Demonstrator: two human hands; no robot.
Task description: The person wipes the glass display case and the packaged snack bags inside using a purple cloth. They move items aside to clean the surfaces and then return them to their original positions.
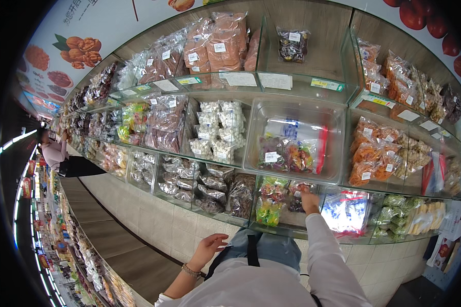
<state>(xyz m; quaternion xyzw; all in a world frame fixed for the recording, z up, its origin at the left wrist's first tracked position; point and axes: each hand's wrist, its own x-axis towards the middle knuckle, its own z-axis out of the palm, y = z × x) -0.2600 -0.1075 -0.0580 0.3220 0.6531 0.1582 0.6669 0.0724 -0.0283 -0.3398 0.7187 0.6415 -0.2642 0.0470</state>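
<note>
My right hand [309, 201] reaches into a lower glass compartment, its fingers at a clear bag of dark purple and reddish pieces [296, 205]. Whether the fingers grip the bag is not clear, as the hand partly covers it. Left of it in the same compartment lie bags of brightly coloured wrapped pieces [269, 209]. My left hand [210, 247], with a bracelet at the wrist, hangs before my waist, fingers loosely apart and nothing plainly held. Above, a clear plastic tub [332, 132] holds a labelled purple bag [272, 153], a multicoloured bag [301, 155] and a red-edged plastic bag [322, 149].
Glass dividers separate the tiered shelves. White bagged pieces [219, 130] stand left of the tub, orange ones [370, 153] right. Blue-white bags with red edges [345, 211] lie right of my right hand. Another person [55, 151] stands far left along the shelves.
</note>
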